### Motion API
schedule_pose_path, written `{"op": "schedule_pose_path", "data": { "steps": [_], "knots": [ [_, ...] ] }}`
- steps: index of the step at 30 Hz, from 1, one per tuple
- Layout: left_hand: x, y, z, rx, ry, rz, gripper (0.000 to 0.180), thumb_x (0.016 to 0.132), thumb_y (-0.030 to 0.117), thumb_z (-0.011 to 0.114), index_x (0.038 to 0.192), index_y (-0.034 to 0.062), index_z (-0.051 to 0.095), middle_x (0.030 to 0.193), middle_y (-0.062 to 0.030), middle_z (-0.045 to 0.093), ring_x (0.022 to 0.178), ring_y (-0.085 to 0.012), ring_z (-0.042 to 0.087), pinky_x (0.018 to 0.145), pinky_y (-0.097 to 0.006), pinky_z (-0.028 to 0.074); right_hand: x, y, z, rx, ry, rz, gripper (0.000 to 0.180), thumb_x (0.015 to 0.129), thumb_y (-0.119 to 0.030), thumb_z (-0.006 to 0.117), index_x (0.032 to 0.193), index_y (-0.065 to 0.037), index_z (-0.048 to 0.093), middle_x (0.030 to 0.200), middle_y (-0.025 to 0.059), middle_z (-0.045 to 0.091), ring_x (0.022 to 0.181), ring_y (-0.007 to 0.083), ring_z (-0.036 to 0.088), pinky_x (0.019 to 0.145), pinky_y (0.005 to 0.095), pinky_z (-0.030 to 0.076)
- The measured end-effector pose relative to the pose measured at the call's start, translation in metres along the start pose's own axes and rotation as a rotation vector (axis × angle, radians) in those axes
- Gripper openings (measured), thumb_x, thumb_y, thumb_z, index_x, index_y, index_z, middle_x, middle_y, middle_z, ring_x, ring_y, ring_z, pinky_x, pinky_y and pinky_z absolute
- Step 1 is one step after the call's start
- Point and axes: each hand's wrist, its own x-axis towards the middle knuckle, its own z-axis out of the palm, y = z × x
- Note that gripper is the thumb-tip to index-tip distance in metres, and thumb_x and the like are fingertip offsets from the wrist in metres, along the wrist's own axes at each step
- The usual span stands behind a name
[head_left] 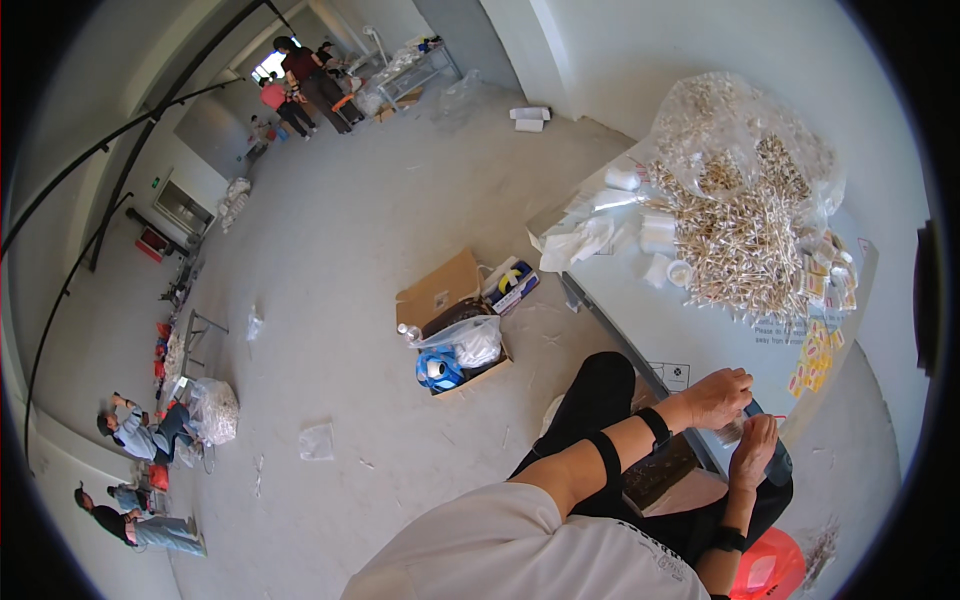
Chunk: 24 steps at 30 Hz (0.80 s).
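Observation:
My left hand (pixel 717 398) is closed over the near edge of the table, its fingertips pinched together. What they pinch is too small to make out. Just below it, my right hand (pixel 755 452) is closed too, fingers bent toward the left hand. A small clear packet (pixel 731 433) with pale contents shows between the hands, against the right fingers. Beyond them a large heap of cotton swabs (pixel 735 240) spills from a clear plastic bag (pixel 740 110) on the grey table (pixel 640 290). Small yellow-and-white labels (pixel 815 355) lie to the right of my hands.
White round tubs (pixel 657 232) and crumpled white plastic (pixel 580 240) lie left of the heap. On the floor stands an open cardboard box (pixel 440 290) with bags and a blue roll. A red plastic bag (pixel 768 565) is beside my right forearm. Several people work farther off.

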Motion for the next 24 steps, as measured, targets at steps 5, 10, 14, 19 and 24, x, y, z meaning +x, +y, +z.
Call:
{"op": "schedule_pose_path", "data": {
  "steps": [5, 10, 14, 19, 24],
  "knots": [
    [-0.007, 0.002, 0.028, 0.106, -0.020, 0.029, 0.009, 0.075, 0.011, 0.057, 0.073, 0.0029, 0.053, 0.082, -0.0109, 0.051, 0.081, -0.0262, 0.054, 0.073, -0.034, 0.048, 0.000, 0.002, 0.000, 0.051, -0.016, 0.051, 0.011, 0.088, -0.008, 0.053, 0.083, -0.002, 0.045, 0.083, 0.0152, 0.049, 0.081, 0.0354, 0.049, 0.075, 0.0455, 0.040],
    [-0.019, 0.006, 0.033, 0.073, 0.016, -0.010, 0.011, 0.076, 0.010, 0.055, 0.082, 0.0016, 0.050, 0.084, -0.0120, 0.051, 0.083, -0.0271, 0.054, 0.075, -0.035, 0.048, 0.015, -0.012, -0.006, 0.062, 0.005, -0.102, 0.011, 0.086, -0.008, 0.055, 0.083, -0.002, 0.046, 0.083, 0.0141, 0.050, 0.081, 0.0341, 0.049, 0.075, 0.0447, 0.040],
    [-0.026, 0.007, 0.038, 0.023, 0.084, -0.026, 0.013, 0.076, 0.008, 0.057, 0.083, 0.0014, 0.048, 0.087, -0.0126, 0.049, 0.084, -0.0274, 0.053, 0.077, -0.035, 0.048, 0.010, -0.004, 0.003, -0.029, -0.052, -0.102, 0.010, 0.084, -0.007, 0.055, 0.084, -0.002, 0.047, 0.084, 0.0146, 0.049, 0.082, 0.0348, 0.049, 0.075, 0.0445, 0.040],
    [-0.026, 0.007, 0.038, 0.006, 0.097, -0.031, 0.015, 0.075, 0.008, 0.057, 0.083, 0.0014, 0.048, 0.087, -0.0125, 0.049, 0.085, -0.0281, 0.053, 0.077, -0.035, 0.048, 0.007, 0.001, -0.004, -0.171, -0.079, -0.142, 0.010, 0.085, -0.007, 0.055, 0.084, -0.002, 0.046, 0.087, 0.0161, 0.049, 0.085, 0.0357, 0.048, 0.075, 0.0452, 0.040],
    [-0.030, 0.004, 0.041, -0.002, 0.042, -0.056, 0.014, 0.074, 0.007, 0.057, 0.084, 0.0018, 0.048, 0.087, -0.0125, 0.050, 0.085, -0.0289, 0.053, 0.077, -0.036, 0.048, -0.010, 0.018, -0.007, -0.153, -0.092, -0.094, 0.010, 0.085, -0.006, 0.054, 0.084, -0.002, 0.045, 0.085, 0.0162, 0.048, 0.082, 0.0363, 0.049, 0.072, 0.0456, 0.041]
  ]
}}
